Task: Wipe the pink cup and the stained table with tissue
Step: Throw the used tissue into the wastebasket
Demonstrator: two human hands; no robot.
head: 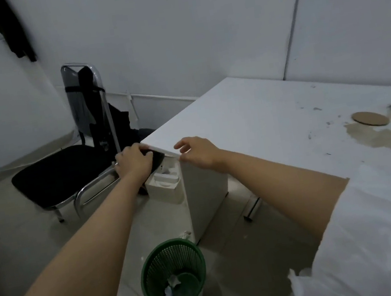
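where stains spread, table (261, 117) (white).

White table (262, 122), brown stain (387, 138) at right, round cardboard coaster (370, 118) touching it

Dim, soft focus, wide-angle edge bending

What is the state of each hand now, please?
Left hand: fingers curled at the table corner; whether they grip anything cannot be told.
Right hand: open, empty, fingers at the table edge.
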